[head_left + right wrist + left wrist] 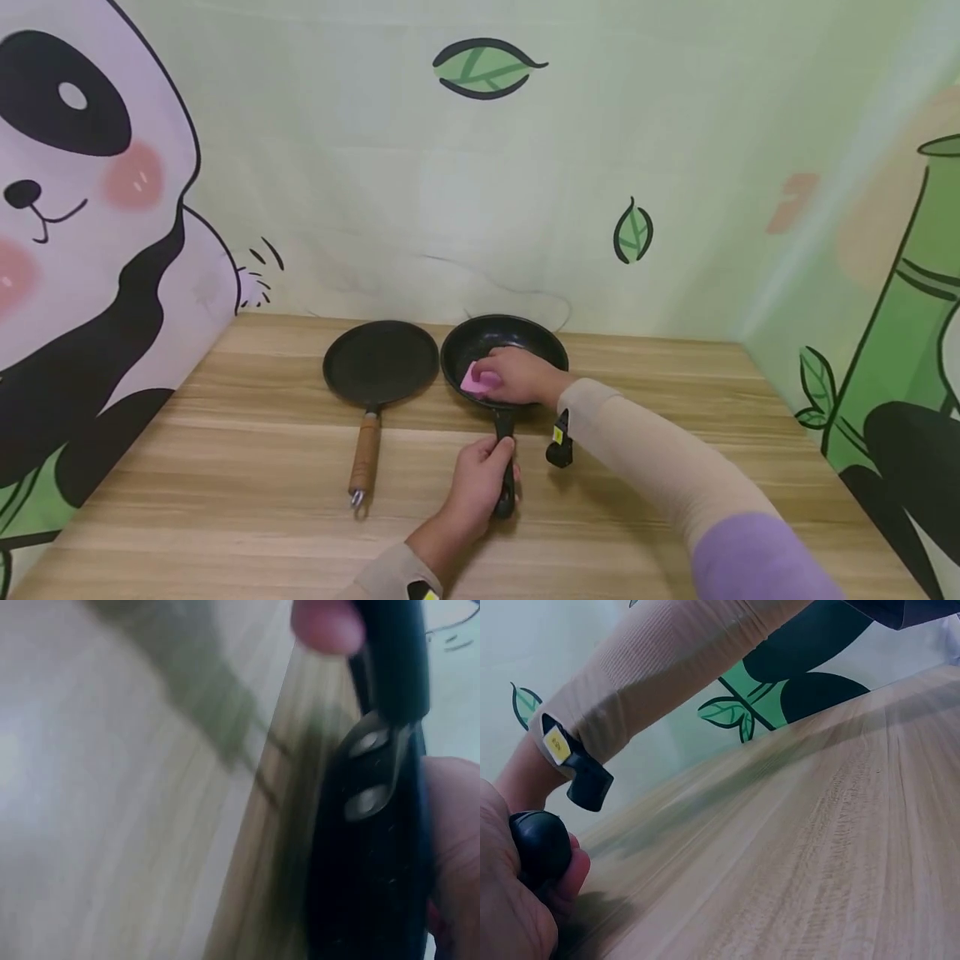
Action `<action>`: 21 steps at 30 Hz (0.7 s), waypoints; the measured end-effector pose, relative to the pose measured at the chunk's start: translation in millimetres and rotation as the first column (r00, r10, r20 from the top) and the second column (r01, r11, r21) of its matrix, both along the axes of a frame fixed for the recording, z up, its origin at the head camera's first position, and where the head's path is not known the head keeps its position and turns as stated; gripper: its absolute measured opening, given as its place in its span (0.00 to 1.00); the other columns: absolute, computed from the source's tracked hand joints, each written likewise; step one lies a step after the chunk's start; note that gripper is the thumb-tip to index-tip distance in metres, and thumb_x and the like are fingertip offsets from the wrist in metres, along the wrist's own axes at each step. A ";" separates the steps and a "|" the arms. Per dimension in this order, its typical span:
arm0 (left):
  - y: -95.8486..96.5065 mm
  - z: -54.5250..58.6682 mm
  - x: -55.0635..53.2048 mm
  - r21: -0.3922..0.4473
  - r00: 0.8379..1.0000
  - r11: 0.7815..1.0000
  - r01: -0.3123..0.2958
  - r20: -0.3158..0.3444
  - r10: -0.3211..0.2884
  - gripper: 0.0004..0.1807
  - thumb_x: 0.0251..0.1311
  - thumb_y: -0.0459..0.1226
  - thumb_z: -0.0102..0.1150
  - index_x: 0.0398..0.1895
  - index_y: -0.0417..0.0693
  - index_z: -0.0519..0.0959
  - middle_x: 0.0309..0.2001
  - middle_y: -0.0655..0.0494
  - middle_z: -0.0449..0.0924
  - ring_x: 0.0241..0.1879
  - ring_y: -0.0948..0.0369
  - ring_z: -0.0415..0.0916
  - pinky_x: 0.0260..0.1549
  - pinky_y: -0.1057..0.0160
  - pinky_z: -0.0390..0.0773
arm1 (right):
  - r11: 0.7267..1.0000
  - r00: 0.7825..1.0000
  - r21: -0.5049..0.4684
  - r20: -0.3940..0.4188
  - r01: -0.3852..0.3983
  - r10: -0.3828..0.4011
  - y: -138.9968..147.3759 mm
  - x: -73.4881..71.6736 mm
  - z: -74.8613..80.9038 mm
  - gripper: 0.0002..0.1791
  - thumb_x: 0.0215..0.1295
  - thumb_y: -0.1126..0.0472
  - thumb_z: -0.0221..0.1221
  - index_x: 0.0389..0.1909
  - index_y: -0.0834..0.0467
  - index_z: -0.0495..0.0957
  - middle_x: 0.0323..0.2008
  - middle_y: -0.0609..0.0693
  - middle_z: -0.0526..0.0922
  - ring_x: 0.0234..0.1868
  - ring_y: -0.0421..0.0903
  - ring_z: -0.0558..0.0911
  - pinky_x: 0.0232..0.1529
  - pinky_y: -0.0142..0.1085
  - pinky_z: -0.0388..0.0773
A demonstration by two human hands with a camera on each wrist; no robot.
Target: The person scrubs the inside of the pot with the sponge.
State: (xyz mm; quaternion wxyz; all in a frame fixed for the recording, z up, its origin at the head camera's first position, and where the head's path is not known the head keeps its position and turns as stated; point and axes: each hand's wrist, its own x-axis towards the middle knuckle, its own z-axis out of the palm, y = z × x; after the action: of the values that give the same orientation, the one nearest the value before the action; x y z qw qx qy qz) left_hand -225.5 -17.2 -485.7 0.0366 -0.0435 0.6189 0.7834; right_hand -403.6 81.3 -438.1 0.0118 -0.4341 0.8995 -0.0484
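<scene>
A black frying pan (480, 339) lies on the wooden table, its black handle (505, 505) towards me. My left hand (477, 481) grips that handle, thumb along the top; the left wrist view shows the handle's rounded end (543, 847) between palm and fingers. Inside the pan, my right hand (517, 374) holds a pink sponge (477, 380) down against the left part of the inner surface. Part of the sponge is hidden by the fingers. From the right wrist, the pan's outer side (360, 877) and two handle rivets show, but the sponge is mostly out of sight.
Just left of the frying pan lies a flat black pan (381, 362) with a wooden handle (365, 454) and a metal hanging loop. The wooden table (247, 467) meets a printed backdrop (360, 167) at the back and sides. Dark wrist-camera mounts (559, 442) sit on both sleeves.
</scene>
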 end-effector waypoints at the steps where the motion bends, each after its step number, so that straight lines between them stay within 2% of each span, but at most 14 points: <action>1: 0.1 0.9 -0.1 0.005 1.000 1.000 0.000 0.000 0.000 0.18 0.72 0.39 0.52 0.38 0.28 0.75 0.19 0.54 0.73 0.12 0.62 0.68 0.10 0.65 0.73 | 1.000 1.000 0.000 -0.003 0.001 -0.001 -0.8 -0.9 0.9 0.16 0.64 0.52 0.66 0.51 0.48 0.83 0.46 0.50 0.82 0.47 0.48 0.80 0.57 0.43 0.76; 6: 3.1 3.2 2.0 0.025 1.000 1.000 -0.004 -0.017 0.004 0.17 0.72 0.39 0.52 0.35 0.29 0.74 0.19 0.56 0.72 0.13 0.63 0.68 0.09 0.65 0.72 | 0.995 0.996 -0.025 0.021 0.092 -0.092 -8.9 -10.7 -0.3 0.18 0.66 0.52 0.64 0.56 0.51 0.82 0.51 0.54 0.83 0.53 0.52 0.80 0.63 0.47 0.73; 10: 6.1 0.6 5.1 0.034 1.000 0.999 0.000 -0.017 0.000 0.16 0.73 0.39 0.52 0.37 0.30 0.75 0.19 0.56 0.71 0.13 0.63 0.67 0.10 0.65 0.73 | 0.976 0.976 -0.027 -0.009 0.215 -0.216 -14.7 -23.4 -7.6 0.19 0.67 0.50 0.64 0.56 0.51 0.82 0.49 0.55 0.83 0.51 0.51 0.80 0.61 0.45 0.74; 13: 6.6 -1.0 6.2 0.046 1.000 0.999 -0.002 -0.012 0.003 0.16 0.72 0.38 0.52 0.41 0.28 0.76 0.19 0.55 0.71 0.13 0.63 0.67 0.10 0.66 0.73 | 0.965 0.965 -0.029 -0.027 0.260 -0.261 -16.5 -30.9 -11.4 0.19 0.67 0.49 0.64 0.56 0.50 0.82 0.47 0.53 0.84 0.49 0.50 0.80 0.59 0.43 0.75; 16: 5.0 -1.7 5.0 0.053 1.000 0.999 -0.009 -0.012 0.010 0.16 0.72 0.38 0.52 0.42 0.28 0.76 0.19 0.56 0.71 0.13 0.63 0.67 0.09 0.66 0.72 | 0.969 0.970 -0.041 0.002 0.243 -0.243 -18.5 -32.2 -8.6 0.19 0.66 0.50 0.65 0.55 0.51 0.82 0.47 0.53 0.84 0.49 0.50 0.80 0.60 0.43 0.74; 21: -0.9 -1.6 0.8 0.052 1.000 0.998 -0.023 -0.007 0.023 0.16 0.71 0.39 0.53 0.40 0.29 0.76 0.19 0.56 0.72 0.13 0.63 0.67 0.09 0.65 0.72 | 0.994 0.989 0.004 0.097 0.110 -0.110 -19.9 -20.7 6.0 0.16 0.62 0.53 0.66 0.51 0.50 0.84 0.48 0.52 0.85 0.49 0.49 0.80 0.59 0.43 0.74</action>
State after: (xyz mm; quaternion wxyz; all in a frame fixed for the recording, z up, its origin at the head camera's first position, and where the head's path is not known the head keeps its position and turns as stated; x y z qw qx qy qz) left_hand -224.7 -18.1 -487.2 0.0264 -0.0468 0.5980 0.7997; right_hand -424.4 61.4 -432.1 0.0527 -0.3811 0.9203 -0.0706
